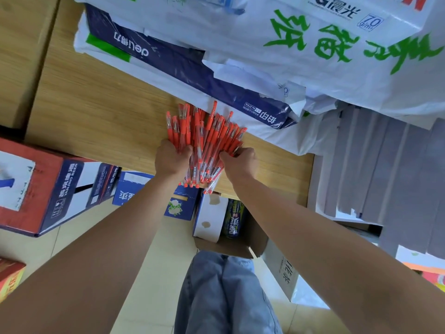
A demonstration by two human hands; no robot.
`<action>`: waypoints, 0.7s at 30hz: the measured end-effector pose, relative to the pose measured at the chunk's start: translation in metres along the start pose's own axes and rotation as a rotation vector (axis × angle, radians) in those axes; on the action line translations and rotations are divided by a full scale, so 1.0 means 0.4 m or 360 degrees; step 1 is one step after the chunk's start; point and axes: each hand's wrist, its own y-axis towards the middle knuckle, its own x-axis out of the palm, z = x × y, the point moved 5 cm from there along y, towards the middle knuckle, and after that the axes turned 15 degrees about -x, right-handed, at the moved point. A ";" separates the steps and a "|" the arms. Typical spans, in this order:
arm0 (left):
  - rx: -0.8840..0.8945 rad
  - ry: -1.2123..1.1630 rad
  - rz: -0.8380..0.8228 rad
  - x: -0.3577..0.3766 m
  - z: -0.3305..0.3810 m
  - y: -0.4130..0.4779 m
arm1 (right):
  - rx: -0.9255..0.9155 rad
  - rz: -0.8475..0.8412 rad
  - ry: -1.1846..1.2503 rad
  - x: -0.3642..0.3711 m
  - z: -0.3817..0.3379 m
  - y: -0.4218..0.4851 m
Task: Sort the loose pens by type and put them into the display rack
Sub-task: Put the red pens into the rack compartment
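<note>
We see 2 hands closing on a heap of red pens (pixel 207 133) just above the middle of the frame. The pens lie fanned out on a wooden tabletop (pixel 96 104), red-capped ends toward the top of the frame and near ends poking past the tabletop's lower edge. The left hand (pixel 171 161) has its fingers curled round the left side of the heap and grips a bunch of pens. The right hand (pixel 239 162) comes in from the right side with its fingers bent onto the pens, and we read that as a grip too (its fingertips are hidden among the barrels). The 2 hands are near each other, with pens between them.

Just beyond the pens, in the upper middle, a dark blue paper pack (pixel 168 61) lies on the tabletop. A white pack with green characters (pixel 337 39) overlaps it at the upper right. A grey stack (pixel 385 177) fills the right side, and a red and blue box (pixel 36 189) sits at the left edge. Below the tabletop's edge we see an open cardboard box (pixel 255 239), and jeans (pixel 224 297) at the bottom middle.
</note>
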 end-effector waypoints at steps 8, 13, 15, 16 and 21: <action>-0.0031 -0.0230 -0.0120 -0.011 -0.012 -0.003 | 0.0000 -0.0001 -0.0086 -0.017 0.004 0.004; -0.0021 -0.0313 -0.0192 -0.010 -0.018 0.005 | -0.0112 -0.0012 -0.0202 -0.026 -0.004 -0.004; -0.0008 -0.0330 -0.0194 -0.012 -0.017 0.000 | -0.0105 -0.0033 -0.0208 -0.025 -0.006 -0.004; -0.0007 -0.0346 -0.0202 -0.013 -0.018 0.001 | -0.0102 -0.0028 -0.0205 -0.024 -0.007 -0.004; -0.0032 -0.0377 -0.0246 -0.019 -0.027 0.007 | -0.0142 0.0029 -0.0266 -0.033 -0.015 -0.020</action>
